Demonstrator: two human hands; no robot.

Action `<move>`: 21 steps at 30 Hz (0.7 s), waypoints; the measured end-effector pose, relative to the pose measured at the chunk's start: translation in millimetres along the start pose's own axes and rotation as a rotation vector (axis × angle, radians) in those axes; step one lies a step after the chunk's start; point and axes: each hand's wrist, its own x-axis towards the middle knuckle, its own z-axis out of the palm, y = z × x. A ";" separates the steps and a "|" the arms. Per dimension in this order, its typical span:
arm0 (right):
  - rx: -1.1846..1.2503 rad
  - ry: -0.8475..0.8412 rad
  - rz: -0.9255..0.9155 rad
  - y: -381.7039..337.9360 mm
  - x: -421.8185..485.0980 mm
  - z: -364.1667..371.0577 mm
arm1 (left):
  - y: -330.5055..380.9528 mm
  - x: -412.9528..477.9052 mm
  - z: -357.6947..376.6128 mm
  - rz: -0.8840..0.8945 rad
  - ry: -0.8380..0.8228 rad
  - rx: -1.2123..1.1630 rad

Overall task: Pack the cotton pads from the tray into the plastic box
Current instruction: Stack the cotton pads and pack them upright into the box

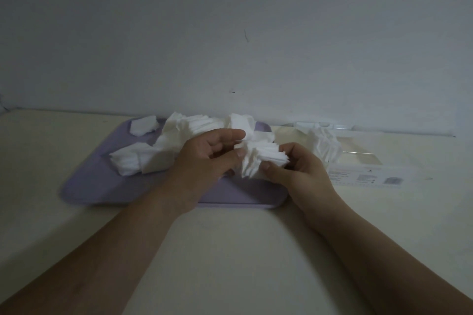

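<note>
Tray (102,186) of pads (143,158) lies left of box (358,161).

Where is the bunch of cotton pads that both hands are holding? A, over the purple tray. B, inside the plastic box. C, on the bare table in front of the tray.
A: the bunch of cotton pads, held between the left hand and right hand, is above the purple tray, short of the plastic box.
</note>
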 end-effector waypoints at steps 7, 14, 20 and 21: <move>0.050 -0.003 0.016 -2.6 -0.2 -2.5 | -0.6 1.3 1.2 -0.002 0.107 -0.061; -0.234 0.134 -0.025 -0.9 -1.9 -0.3 | 6.2 6.1 -4.4 0.020 0.276 -0.181; -0.235 0.018 -0.088 -1.8 -1.9 -0.3 | 4.5 -4.2 5.0 -0.005 -0.102 -0.090; -0.211 -0.023 -0.091 -2.3 -2.3 -0.3 | 3.8 -5.2 6.1 0.005 -0.094 -0.058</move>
